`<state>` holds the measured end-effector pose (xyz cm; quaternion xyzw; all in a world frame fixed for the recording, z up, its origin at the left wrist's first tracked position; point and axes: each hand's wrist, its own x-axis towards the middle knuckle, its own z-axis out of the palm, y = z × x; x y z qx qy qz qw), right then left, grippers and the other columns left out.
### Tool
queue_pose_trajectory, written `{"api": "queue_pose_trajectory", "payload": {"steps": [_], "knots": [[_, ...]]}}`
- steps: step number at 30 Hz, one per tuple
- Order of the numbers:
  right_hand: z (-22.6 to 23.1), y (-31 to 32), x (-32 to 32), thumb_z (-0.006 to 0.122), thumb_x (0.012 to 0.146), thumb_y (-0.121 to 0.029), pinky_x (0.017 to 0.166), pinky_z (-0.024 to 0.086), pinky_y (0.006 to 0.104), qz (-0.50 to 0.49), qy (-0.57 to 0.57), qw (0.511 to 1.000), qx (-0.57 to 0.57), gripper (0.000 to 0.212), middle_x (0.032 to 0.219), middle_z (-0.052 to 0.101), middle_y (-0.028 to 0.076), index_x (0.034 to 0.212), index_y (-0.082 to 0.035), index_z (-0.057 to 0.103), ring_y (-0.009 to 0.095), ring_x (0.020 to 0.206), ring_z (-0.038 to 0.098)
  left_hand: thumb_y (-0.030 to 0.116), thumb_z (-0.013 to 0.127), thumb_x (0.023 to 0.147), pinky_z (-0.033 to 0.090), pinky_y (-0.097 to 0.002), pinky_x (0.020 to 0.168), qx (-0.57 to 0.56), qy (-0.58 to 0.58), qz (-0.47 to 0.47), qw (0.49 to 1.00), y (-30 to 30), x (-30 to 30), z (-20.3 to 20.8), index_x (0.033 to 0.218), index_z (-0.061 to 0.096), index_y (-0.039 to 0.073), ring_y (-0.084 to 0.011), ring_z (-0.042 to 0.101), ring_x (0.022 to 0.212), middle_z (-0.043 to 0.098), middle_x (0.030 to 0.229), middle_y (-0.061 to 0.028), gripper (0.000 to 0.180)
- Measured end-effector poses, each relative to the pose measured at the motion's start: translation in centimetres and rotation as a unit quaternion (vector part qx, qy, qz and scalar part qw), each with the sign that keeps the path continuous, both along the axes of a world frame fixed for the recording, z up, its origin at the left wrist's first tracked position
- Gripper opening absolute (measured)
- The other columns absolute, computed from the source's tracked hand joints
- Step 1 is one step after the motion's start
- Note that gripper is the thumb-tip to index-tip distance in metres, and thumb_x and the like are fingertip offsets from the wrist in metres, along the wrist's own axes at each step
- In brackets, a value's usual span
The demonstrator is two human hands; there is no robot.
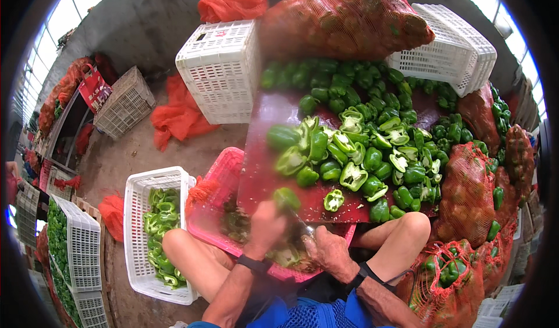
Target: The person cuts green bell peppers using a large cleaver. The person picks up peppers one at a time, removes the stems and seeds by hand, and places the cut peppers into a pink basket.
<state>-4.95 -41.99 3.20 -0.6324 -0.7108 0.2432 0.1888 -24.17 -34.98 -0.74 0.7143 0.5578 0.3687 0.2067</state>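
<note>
My left hand (266,228), a little smeared by motion, is closed around a green bell pepper (286,199) at the near edge of a red tabletop (265,171). In my right hand (331,251) is a knife (306,229), whose metal blade points up toward that pepper; the handle is hidden in my fist. Both hands are above a pink basket (225,168) between my knees, which has pepper scraps in it. Halved peppers (353,176) with pale insides lie on the tabletop just beyond my hands, mixed with whole ones.
A white crate (133,235) of cut peppers stands left of my knee. Mesh sacks (466,194) of peppers crowd the right side, and a big sack (349,22) lies behind the pile. An upended white crate (218,72) flanks the tabletop. Orange netting (180,115) is on the floor.
</note>
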Motion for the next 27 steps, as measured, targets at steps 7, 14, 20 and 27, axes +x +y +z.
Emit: {"api": "queue_pose_trajectory", "payload": {"steps": [7,14,20,27], "knots": [[-2.5,3.4,-1.4,0.061,0.095,-0.037,0.062,0.052,0.0530,0.010,-0.026,0.998,-0.064,0.037,0.072,0.065,0.025,0.089,-0.001,0.053,0.044,0.070,0.066,0.015,0.076,0.074,0.053,-0.0449,0.078,-0.013,-0.025,0.008,1.000,0.6,0.1,-0.5,0.102,0.063,0.001,-0.0387,0.063,0.088,0.065,0.093,-0.0210,0.033],[-3.3,4.7,0.2,0.060,0.094,-0.042,0.066,0.053,0.0531,0.029,-0.006,0.999,-0.041,0.042,0.078,0.066,0.027,0.093,0.000,0.055,0.046,0.075,0.067,0.013,0.077,0.076,0.056,-0.0371,0.071,-0.093,-0.105,0.083,0.987,0.9,-1.1,-3.3,0.106,0.061,0.000,-0.0216,0.069,0.078,0.070,0.088,-0.0142,0.036],[-2.6,5.2,3.9,0.060,0.094,-0.041,0.068,0.053,0.0517,0.015,-0.034,0.999,0.016,0.038,0.084,0.067,0.022,0.096,-0.004,0.059,0.043,0.078,0.066,0.013,0.072,0.078,0.056,-0.0391,0.075,-0.158,-0.068,0.076,0.982,2.9,0.8,-2.4,0.111,0.059,0.000,-0.0276,0.071,0.082,0.071,0.091,-0.0192,0.038],[-2.4,8.5,8.4,0.063,0.092,-0.038,0.059,0.052,0.0505,-0.083,-0.030,0.988,0.129,0.036,0.070,0.064,0.022,0.087,-0.003,0.056,0.042,0.066,0.065,0.014,0.068,0.079,0.054,-0.0464,0.081,-0.156,-0.102,0.028,0.982,6.2,7.3,-0.2,0.113,0.059,0.001,-0.0426,0.067,0.093,0.068,0.097,-0.0269,0.038]]}}
